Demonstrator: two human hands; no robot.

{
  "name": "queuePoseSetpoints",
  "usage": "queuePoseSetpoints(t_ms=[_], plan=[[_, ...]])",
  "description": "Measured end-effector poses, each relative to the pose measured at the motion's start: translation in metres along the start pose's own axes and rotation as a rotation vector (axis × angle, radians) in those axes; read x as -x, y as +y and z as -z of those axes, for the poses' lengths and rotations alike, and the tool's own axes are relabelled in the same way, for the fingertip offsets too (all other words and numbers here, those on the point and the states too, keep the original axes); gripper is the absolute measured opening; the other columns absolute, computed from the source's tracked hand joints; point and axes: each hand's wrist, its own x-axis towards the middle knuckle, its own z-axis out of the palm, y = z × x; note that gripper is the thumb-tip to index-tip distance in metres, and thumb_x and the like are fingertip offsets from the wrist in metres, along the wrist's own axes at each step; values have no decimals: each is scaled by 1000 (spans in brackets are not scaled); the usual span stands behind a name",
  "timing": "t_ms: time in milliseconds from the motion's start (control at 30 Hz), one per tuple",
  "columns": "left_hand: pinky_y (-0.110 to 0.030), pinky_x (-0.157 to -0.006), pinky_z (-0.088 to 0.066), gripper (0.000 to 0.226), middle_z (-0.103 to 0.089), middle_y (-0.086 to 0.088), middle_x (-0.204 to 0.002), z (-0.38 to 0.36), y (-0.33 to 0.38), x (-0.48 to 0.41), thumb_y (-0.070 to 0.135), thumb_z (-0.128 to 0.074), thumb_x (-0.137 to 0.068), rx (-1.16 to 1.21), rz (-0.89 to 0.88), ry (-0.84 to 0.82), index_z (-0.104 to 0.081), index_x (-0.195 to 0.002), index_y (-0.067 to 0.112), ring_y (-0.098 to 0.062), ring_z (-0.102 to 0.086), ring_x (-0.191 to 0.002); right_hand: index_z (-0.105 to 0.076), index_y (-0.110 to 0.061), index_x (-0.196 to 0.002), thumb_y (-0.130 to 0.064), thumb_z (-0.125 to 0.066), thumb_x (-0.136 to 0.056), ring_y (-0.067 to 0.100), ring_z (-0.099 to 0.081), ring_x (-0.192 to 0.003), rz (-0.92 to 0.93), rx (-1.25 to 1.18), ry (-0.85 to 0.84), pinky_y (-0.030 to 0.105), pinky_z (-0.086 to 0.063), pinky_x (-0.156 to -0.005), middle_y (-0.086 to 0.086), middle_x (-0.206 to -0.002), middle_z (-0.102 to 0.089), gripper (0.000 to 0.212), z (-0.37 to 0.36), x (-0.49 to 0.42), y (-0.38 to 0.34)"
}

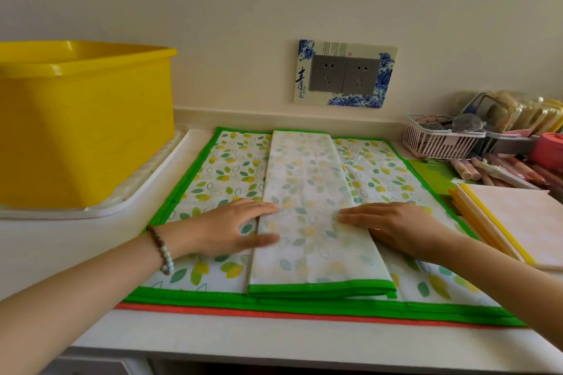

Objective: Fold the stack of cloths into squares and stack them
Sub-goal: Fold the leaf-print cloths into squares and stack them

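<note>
A leaf-print cloth with a green border, folded into a long strip [307,192], lies lengthwise on a flat stack of cloths [225,167]. The top cloth of that stack has the same leaf print and green border; a red edge [274,313] shows beneath it at the front. My left hand [234,227] lies flat at the strip's left edge, fingers straight, thumb on the strip. My right hand [393,227] lies flat at the strip's right edge, fingertips on the strip. A folded yellow-edged pile [518,219] sits at the right.
A yellow tub [82,122] stands on a white tray [146,183] at the left. At the back right sit a pink basket [438,140] with clutter and several crayons [493,170]. A wall socket [344,74] is above. The counter's front edge is near me.
</note>
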Motion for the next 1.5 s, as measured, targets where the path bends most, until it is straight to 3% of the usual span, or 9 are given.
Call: queuePoseSetpoints(t_ms=[167,267,400,500,733,867,967,1133,1500], plan=[[-12,-101,-28,41,-50,18,-133,4,-19,-9,38,-29,-92,520,17,111,-42,-131,35,4,-40,-127,-60,-34,-122,-5,-55,-89,7,-61,-105,-285,-270,-18,26,-50,-88,-13,-122,-61,44,1,-8,0],[-12,-90,-40,33,-58,15,-119,8,-23,-16,12,-43,-95,520,47,162,-50,-119,33,3,-51,-112,-65,-23,-113,-12,-51,-94,10,-65,-87,-462,-438,42,23,-50,-75,-10,-106,-65,26,1,-17,3],[-14,-86,-44,35,-60,16,-108,5,-24,-30,30,-64,-87,320,98,326,-53,-120,29,2,-55,-101,-67,-11,-96,-13,-49,-96,-6,-62,-65,-608,-706,108,14,-52,-63,-11,-81,-66,18,-3,-35,11],[-9,-62,-42,36,-61,12,-94,3,-17,-44,34,-68,-84,366,164,439,-47,-112,26,-1,-58,-80,-67,-14,-90,-20,-52,-95,5,-66,-65,-687,-793,101,24,-56,-64,-1,-79,-70,17,-6,-46,22],[-17,-60,-41,67,-64,4,-86,2,-12,-62,39,-70,-81,379,316,474,-39,-135,16,-8,-60,-76,-60,-12,-95,-30,-65,-86,18,-65,-65,-951,-825,173,25,-51,-54,4,-82,-69,21,-16,-60,25],[-20,-81,-42,54,-52,3,-118,1,-2,-54,40,-57,-90,61,226,529,-38,-137,22,-10,-50,-104,-55,-22,-113,-30,-52,-94,10,-58,-89,-743,-469,251,23,-48,-73,-5,-111,-60,21,-14,-60,1],[-26,-113,-16,47,-28,11,-151,-2,9,-45,42,-34,-99,-74,-9,390,-32,-144,30,-8,-21,-139,-46,-28,-135,-34,-39,-99,4,-44,-121,-501,-427,97,20,-33,-100,-14,-136,-46,37,-10,-56,-29],[-29,-116,8,60,3,16,-157,-16,16,-39,57,-11,-95,-174,-8,126,-7,-150,34,-2,10,-143,-19,-34,-148,-43,-20,-99,0,-8,-143,-348,-386,-153,22,1,-115,-17,-155,-16,49,-21,-56,-49],[-27,-115,3,66,9,18,-156,-23,19,-36,63,-14,-91,-144,40,100,-3,-150,35,-2,14,-142,-3,-43,-147,-49,-14,-97,-6,6,-141,-286,-313,-295,24,10,-115,-27,-152,0,51,-23,-47,-33]])
